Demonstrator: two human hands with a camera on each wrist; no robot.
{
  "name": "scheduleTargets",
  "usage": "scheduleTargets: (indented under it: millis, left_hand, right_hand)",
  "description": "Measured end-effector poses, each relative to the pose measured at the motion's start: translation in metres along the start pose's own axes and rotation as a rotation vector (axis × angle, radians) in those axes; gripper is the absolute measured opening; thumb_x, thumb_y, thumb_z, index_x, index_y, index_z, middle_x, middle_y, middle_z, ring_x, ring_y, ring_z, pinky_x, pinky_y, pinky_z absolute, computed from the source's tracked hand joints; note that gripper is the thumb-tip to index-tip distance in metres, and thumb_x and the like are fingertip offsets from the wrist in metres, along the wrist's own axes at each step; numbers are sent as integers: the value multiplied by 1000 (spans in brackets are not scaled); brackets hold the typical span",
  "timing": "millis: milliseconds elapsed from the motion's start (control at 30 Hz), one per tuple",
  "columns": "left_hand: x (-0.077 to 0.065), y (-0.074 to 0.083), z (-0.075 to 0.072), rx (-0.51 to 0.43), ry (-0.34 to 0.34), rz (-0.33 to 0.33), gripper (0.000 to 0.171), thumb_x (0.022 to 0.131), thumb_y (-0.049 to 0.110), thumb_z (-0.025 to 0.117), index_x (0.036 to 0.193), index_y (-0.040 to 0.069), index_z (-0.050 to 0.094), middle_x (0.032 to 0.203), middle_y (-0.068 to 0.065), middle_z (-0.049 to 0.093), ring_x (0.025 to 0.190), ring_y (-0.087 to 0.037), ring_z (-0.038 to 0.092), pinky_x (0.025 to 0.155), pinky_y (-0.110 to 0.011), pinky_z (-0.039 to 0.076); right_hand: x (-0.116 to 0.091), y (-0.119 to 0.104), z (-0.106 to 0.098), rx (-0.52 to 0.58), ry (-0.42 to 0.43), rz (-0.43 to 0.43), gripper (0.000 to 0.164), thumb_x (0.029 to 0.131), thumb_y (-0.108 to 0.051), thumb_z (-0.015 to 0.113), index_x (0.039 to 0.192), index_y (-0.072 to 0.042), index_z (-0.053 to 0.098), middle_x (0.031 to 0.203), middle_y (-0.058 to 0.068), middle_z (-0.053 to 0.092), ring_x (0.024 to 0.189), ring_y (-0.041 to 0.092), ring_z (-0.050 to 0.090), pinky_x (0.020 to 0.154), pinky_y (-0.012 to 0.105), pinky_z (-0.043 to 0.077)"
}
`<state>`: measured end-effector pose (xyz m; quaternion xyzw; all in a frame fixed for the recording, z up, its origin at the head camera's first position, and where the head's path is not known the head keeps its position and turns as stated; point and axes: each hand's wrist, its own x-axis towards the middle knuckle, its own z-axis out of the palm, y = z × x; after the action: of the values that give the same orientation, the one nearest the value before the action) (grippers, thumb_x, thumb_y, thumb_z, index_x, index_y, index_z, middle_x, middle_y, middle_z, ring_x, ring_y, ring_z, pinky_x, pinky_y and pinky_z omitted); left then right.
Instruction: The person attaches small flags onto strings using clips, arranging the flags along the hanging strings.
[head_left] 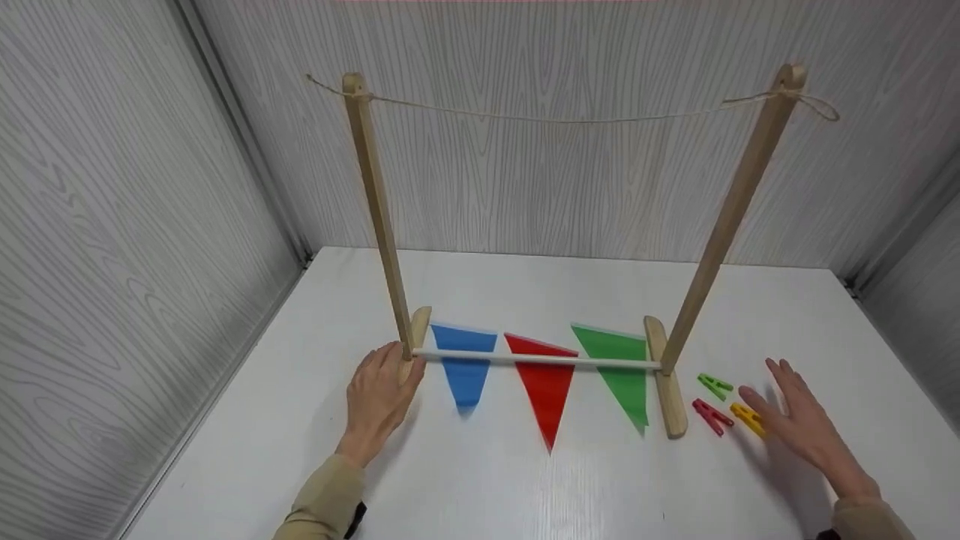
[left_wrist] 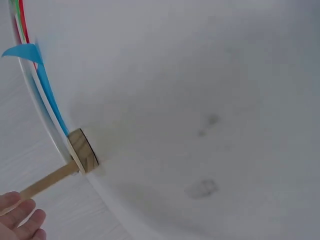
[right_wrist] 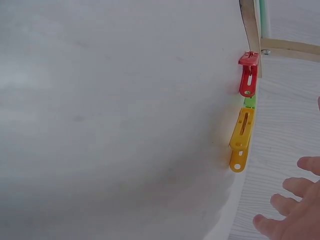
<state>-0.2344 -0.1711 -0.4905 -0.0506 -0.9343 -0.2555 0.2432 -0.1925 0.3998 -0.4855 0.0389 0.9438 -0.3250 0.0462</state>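
A wooden frame stands on the table, its left post [head_left: 375, 195] and right post [head_left: 739, 217] joined at the top by a string [head_left: 562, 120] and low down by a white rod [head_left: 540, 360]. By the left post's foot is my left hand [head_left: 382, 397], fingers loosely bent; contact with the wood is unclear. My right hand [head_left: 802, 427] hovers with spread fingers, holding nothing. Near it lie a green clothespin [head_left: 716, 385], a red clothespin [right_wrist: 248, 75] and a yellow clothespin [right_wrist: 241, 135]. Blue [head_left: 465, 360], red [head_left: 546, 382] and green [head_left: 619, 371] pennants lie flat beneath the rod.
Wooden feet [head_left: 667, 397] support the posts on the white table [head_left: 480, 480]. Grey wood-grain panels [head_left: 570, 195] enclose the back and sides. The string's loose ends stick out beyond both post tops.
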Motion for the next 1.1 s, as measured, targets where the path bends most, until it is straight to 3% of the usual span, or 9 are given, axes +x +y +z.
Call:
scheduleTargets:
  millis: [133,533,667,867,1100]
  left_hand:
    - [-1,17,10,-14,31,50,40,97,36,65,117,2,70,119,-18,71,109,-35,69,91,-50,59]
    - [0,56,41,-38,-54,121,42,98,38,64,122,5,70,124,-13,71,120,-30,65,104,-46,53]
    - [1,68,52,-76,-106,133,43,98,37,64,127,5,67,128,-13,69,124,-30,63,106,-46,52]
    - [1,91,68,-111,-182,157,45,100,37,62,133,7,64,132,-11,67,125,-29,61,108,-45,51]
    - [1,117,78,-171,-346,120,52,101,40,58,142,8,56,143,-10,58,134,-28,52,113,-49,47]
  right_hand:
    - [0,-1,0,7,-23,15,91,102,-58,42,160,1,5,162,36,-5,147,62,0,109,82,9]
    - [0,-3,-3,21,-103,110,92,102,-60,39,159,0,-1,161,39,0,144,64,7,111,80,15]
    - [0,-3,-3,14,-113,125,90,103,-60,37,159,0,1,160,41,3,144,64,10,111,80,18]
    - [-4,2,0,45,-80,79,83,105,-54,38,157,6,13,157,41,18,138,59,29,107,75,34]
    - [-4,10,2,64,-25,55,67,107,-39,45,152,8,27,147,40,37,124,51,46,96,55,51]
